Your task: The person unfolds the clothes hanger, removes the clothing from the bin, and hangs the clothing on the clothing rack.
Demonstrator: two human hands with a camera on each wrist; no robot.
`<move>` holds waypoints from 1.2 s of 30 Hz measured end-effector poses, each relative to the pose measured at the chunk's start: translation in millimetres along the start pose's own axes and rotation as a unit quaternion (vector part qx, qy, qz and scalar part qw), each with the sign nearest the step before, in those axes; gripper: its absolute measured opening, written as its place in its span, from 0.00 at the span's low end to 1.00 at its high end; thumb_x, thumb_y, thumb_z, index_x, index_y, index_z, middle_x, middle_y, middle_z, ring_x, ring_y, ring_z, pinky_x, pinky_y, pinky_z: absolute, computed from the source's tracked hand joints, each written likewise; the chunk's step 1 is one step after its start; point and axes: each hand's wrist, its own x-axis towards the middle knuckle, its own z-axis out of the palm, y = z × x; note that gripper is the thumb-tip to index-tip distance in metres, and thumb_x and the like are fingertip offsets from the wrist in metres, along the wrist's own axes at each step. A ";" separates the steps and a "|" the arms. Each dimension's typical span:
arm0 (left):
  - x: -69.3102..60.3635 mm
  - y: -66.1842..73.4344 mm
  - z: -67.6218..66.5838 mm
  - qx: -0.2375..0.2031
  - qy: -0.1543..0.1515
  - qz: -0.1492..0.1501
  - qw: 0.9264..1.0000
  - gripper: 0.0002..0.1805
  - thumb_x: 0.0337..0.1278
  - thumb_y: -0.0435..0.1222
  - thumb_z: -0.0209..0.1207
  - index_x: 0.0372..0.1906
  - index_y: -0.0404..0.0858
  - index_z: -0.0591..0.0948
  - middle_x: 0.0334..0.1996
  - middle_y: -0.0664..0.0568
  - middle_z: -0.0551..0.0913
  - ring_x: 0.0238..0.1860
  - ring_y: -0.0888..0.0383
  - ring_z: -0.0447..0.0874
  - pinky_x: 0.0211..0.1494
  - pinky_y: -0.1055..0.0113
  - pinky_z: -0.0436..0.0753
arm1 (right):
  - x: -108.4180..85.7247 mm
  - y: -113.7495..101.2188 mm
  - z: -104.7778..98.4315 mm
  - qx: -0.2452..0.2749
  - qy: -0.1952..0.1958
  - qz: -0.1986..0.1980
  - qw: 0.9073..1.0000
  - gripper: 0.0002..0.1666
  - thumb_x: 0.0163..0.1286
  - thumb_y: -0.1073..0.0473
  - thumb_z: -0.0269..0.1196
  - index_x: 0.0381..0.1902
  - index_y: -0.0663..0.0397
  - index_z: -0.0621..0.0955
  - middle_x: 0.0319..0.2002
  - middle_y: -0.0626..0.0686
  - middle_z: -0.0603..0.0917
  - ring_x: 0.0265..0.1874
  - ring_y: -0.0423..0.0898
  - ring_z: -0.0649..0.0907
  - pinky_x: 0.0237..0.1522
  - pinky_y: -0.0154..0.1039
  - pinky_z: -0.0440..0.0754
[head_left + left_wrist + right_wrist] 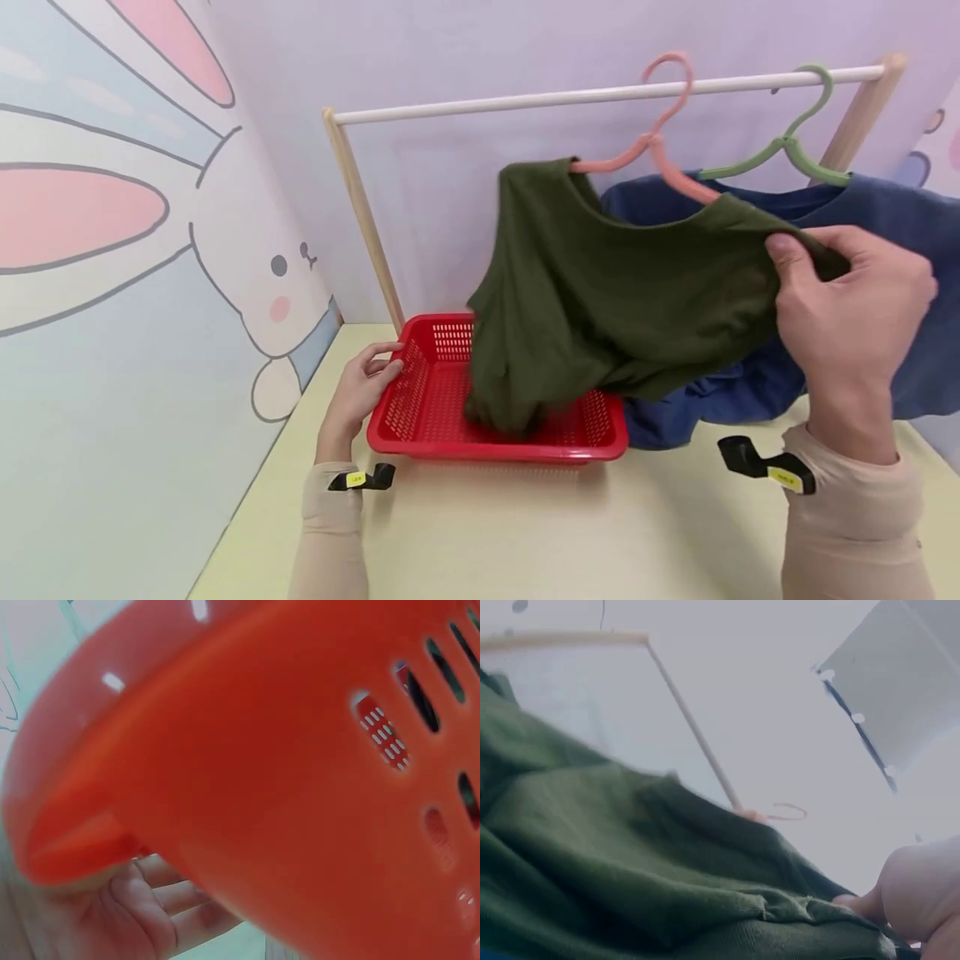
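A dark green shirt [630, 283] hangs on a pink hanger [667, 158] hooked over the white rail. My right hand [855, 300] pinches the shirt's right shoulder edge between thumb and fingers, stretching it sideways. In the right wrist view the green cloth [630, 847] runs up to the right thumb [866, 900]. My left hand [360, 396] holds the left rim of a red plastic basket [498, 452], and the left wrist view has that hand [142, 915] against the basket's outside. The shirt's lower part dangles over the basket, hiding some of its inside.
The white rail [487, 104] spans two wooden posts. A green hanger [787, 146] carries a blue shirt [915, 250] at the right, partly behind the green one. Under the basket lies a pale yellow table [555, 533], with a painted wall [135, 400] at left.
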 end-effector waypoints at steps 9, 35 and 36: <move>1.4 1.5 3.1 0.002 0.003 -0.010 1.000 0.26 0.83 0.45 0.65 0.78 0.48 0.78 0.68 0.37 0.85 0.61 0.41 0.91 0.57 0.53 0.93 | 40.8 22.6 -28.2 -0.002 -0.020 0.178 0.984 0.19 0.87 0.43 0.61 0.35 0.08 0.68 0.35 0.23 0.64 0.36 0.20 0.64 0.48 0.23 0.61; 1.3 3.2 -0.3 -0.008 0.001 -0.016 1.000 0.29 0.83 0.45 0.64 0.81 0.47 0.75 0.70 0.36 0.83 0.63 0.39 0.89 0.57 0.52 0.93 | 36.2 41.6 -32.0 -0.069 -0.140 0.210 0.965 0.29 0.80 0.34 0.61 0.69 0.39 0.84 0.36 0.22 0.70 0.33 0.24 0.71 0.37 0.20 0.68; 1.4 2.9 -0.3 -0.007 0.001 -0.016 1.000 0.30 0.83 0.45 0.64 0.81 0.47 0.75 0.71 0.36 0.83 0.64 0.39 0.89 0.57 0.52 0.93 | 36.2 41.8 -31.5 -0.060 -0.134 0.215 0.966 0.28 0.80 0.35 0.63 0.70 0.35 0.84 0.39 0.22 0.73 0.35 0.23 0.71 0.40 0.20 0.68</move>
